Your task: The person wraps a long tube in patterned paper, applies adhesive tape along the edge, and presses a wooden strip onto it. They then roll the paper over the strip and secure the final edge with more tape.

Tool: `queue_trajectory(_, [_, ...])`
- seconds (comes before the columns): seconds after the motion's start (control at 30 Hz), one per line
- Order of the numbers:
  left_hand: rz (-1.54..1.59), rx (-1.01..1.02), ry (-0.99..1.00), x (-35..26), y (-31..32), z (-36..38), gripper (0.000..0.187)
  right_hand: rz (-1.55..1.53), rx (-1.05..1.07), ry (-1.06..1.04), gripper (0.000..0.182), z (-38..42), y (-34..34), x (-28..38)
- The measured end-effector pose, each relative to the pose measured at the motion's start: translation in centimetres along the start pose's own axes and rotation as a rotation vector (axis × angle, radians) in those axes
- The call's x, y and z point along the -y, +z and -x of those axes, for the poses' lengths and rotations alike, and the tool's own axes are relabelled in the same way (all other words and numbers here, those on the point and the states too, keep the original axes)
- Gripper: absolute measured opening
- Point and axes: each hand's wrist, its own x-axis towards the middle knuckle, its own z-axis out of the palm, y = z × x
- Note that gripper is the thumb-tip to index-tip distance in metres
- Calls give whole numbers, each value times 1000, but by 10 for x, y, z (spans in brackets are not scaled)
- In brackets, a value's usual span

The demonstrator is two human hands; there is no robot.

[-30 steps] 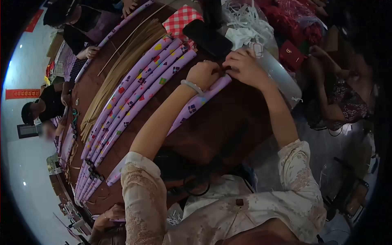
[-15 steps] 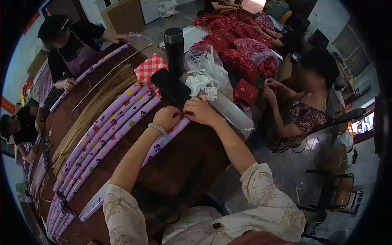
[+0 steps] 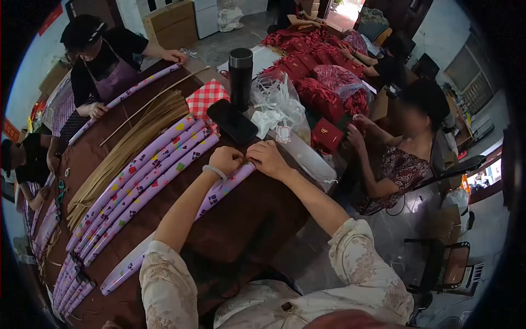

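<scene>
A long purple patterned roll runs diagonally under my forearm across the dark brown tablecloth. My left hand, with a bracelet at the wrist, is closed on it near its upper end. My right hand has its fingers bent round the tip of that same end, close beside my left hand. What the fingertips do there is too small to make out. Several similar patterned rolls lie side by side to the left, next to a bundle of thin brown strips.
Beyond my hands are a black phone, a dark flask, a red checked cloth, a plastic bag of white strips and a clear tray. Co-workers sit left and right. Red items are heaped at the back.
The whole view has shifted slightly. My hands stay at the end of the roll with little change. The co-worker at the upper left has the head turned a little differently.
</scene>
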Motion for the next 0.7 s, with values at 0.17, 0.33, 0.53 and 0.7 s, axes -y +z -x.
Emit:
queue_trajectory(0.17, [-28, -9, -23, 7, 7, -5, 17, 52, 32, 37, 17, -1, -1, 5])
queue_trajectory(0.33, [54, -15, -86, 0, 6, -2, 18, 56, 36, 25, 15, 0, 1, 3])
queue_trajectory(0.53, [65, 53, -54, 8, 7, -5, 16, 73, 64, -4, 19, -1, 3, 2])
queue_trajectory(0.7, [96, 35, 4, 14, 11, -7, 17, 93, 113, 15, 20, -2, 4, 0])
